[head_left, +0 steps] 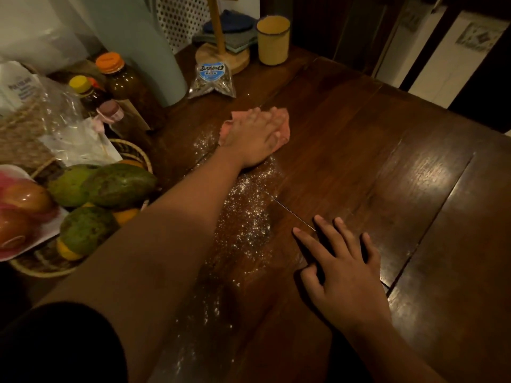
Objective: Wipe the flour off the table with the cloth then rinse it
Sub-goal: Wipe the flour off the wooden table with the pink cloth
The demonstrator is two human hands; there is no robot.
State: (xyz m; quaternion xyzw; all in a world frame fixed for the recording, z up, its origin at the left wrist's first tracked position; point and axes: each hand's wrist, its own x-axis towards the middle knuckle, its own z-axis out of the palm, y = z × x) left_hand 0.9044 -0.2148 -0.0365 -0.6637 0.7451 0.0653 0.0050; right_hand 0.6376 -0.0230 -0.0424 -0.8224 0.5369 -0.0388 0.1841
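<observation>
Left hand (255, 136) presses flat on the cloth (285, 128) mid-desk (387, 161). Flour (246, 217) trails toward 6 o'clock. Right hand (343, 269), fingers spread, rests at 5 o'clock. Basket (130, 149) at 9 o'clock.

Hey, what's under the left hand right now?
A pink cloth lies flat under the left hand, its edges showing beyond the fingers, on the wooden table. Any flour beneath the cloth is covered and cannot be seen.
</observation>
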